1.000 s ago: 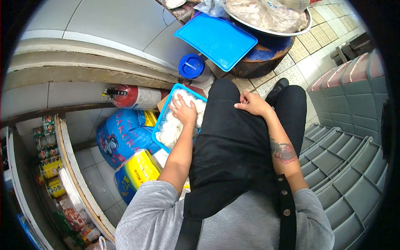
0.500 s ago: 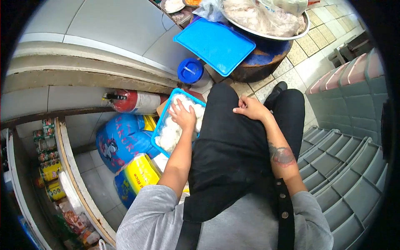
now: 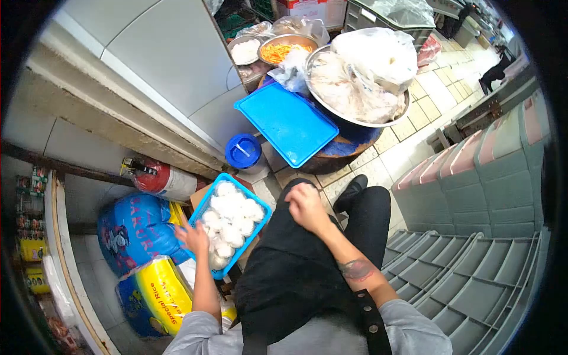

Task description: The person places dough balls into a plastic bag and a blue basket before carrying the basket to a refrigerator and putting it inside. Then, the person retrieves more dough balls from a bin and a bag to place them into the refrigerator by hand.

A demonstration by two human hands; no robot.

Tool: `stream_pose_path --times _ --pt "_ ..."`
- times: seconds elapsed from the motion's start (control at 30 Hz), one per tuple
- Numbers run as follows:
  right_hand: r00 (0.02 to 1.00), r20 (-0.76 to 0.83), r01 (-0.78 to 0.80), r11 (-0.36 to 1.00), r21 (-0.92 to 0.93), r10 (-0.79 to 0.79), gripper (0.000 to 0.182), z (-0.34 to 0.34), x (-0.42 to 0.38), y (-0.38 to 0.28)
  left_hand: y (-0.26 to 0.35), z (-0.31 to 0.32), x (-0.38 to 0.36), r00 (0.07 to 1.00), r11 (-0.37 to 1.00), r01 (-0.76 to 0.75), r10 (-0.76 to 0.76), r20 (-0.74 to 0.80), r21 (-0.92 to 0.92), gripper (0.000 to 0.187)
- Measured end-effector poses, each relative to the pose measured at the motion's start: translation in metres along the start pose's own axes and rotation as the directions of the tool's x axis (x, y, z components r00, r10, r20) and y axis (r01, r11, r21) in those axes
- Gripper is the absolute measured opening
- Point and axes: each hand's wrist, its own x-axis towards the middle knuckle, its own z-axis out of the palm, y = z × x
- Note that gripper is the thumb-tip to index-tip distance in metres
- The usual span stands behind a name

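A blue plastic basket [image 3: 264,222] holds several white, round, wrapped pieces [image 3: 228,204] and stands to the left of my knees. At the basket's left edge is my left hand [image 3: 194,236], its fingers spread and nothing held. My right hand [image 3: 306,206] hovers over my right-centre lap near the knee, its fingers curled together; whether anything is inside them is hidden. Beyond my knees, a flat blue lid [image 3: 287,123] lies at the edge of a drum [image 3: 340,155], beside a large metal bowl [image 3: 378,125] of bagged pale food.
A blue-lidded container [image 3: 243,152] and a red fire extinguisher [image 3: 168,180] are left of the lid and basket. Rice bags [image 3: 157,296] lie at the lower left. Grey crates [image 3: 461,284] stand on the right. A person [image 3: 500,68] is far off at the upper right.
My left hand has come off the white pieces to the basket's left edge. My right hand has lifted from my lap. The view has tilted up, showing more of the floor and bowls ahead.
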Motion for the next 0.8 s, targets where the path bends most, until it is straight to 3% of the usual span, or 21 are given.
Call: stream_pose_path --times 0.1,0.13,0.17,0.23,0.27,0.3,0.33,0.37,0.43,0.5,0.53,0.63,0.67,0.77,0.8 --pt "0.973 0.204 0.086 0.991 0.100 -0.105 0.020 0.050 0.020 -0.019 -0.062 -0.001 -0.004 0.915 0.907 0.403 -0.402 0.029 -0.123 0.067" --pt "0.961 0.272 0.025 0.998 0.052 -0.039 0.027 0.072 0.025 -0.024 -0.088 0.008 -0.007 0.868 0.851 0.495 -0.491 0.067 -0.175 0.070" --pt "0.943 0.332 -0.034 0.999 -0.001 0.032 0.035 0.093 0.031 -0.027 -0.114 0.024 -0.012 0.818 0.721 0.573 -0.528 0.227 -0.389 0.070" --pt "0.801 0.502 -0.264 0.944 -0.196 0.328 0.046 0.140 0.048 -0.026 -0.147 0.039 -0.031 0.774 0.288 0.629 -0.320 0.547 -0.722 0.067" --pt "0.692 0.551 -0.358 0.884 -0.299 0.467 0.051 0.155 0.056 -0.021 -0.142 0.045 -0.046 0.778 0.006 0.626 -0.082 0.624 -0.780 0.064" --pt "0.637 0.552 -0.444 0.842 -0.307 0.538 0.053 0.163 0.061 -0.016 -0.122 0.029 -0.061 0.771 -0.035 0.634 -0.046 0.635 -0.773 0.060" --pt "0.573 0.558 -0.526 0.792 -0.312 0.600 0.054 0.172 0.064 -0.011 -0.114 0.021 -0.070 0.773 0.021 0.627 -0.143 0.618 -0.779 0.056" --pt "0.499 0.567 -0.601 0.733 -0.318 0.655 0.056 0.175 0.067 -0.011 -0.123 0.024 -0.075 0.845 0.317 0.535 -0.185 0.502 -0.784 0.051" --pt "0.525 0.578 -0.580 0.760 -0.295 0.625 0.059 0.169 0.067 -0.007 -0.123 0.027 -0.078 0.872 0.509 0.483 -0.351 0.341 -0.712 0.041" --pt "0.575 0.569 -0.574 0.786 -0.232 0.588 0.057 0.176 0.058 0.015 -0.135 0.041 -0.069 0.884 0.491 0.456 -0.343 0.317 -0.742 0.037" --pt "0.679 0.544 -0.471 0.861 -0.191 0.492 0.049 0.203 0.044 0.048 -0.139 0.048 -0.066 0.889 0.478 0.442 -0.344 0.301 -0.759 0.036" --pt "0.664 0.600 -0.418 0.887 -0.198 0.446 0.046 0.183 0.049 0.040 -0.142 0.047 -0.059 0.911 0.625 0.398 -0.357 0.208 -0.672 0.035" --pt "0.742 0.556 -0.360 0.922 -0.142 0.375 0.039 0.182 0.045 0.039 -0.145 0.043 -0.055 0.908 0.660 0.407 -0.365 0.204 -0.632 0.038" --pt "0.841 0.481 -0.298 0.954 0.031 0.247 0.031 0.152 0.050 0.009 -0.135 0.018 -0.050 0.856 0.413 0.418 -0.476 0.199 -0.809 0.040" --pt "0.881 0.427 -0.281 0.951 0.128 0.203 0.027 0.155 0.048 0.005 -0.150 0.012 -0.044 0.875 0.448 0.411 -0.437 0.207 -0.794 0.040"
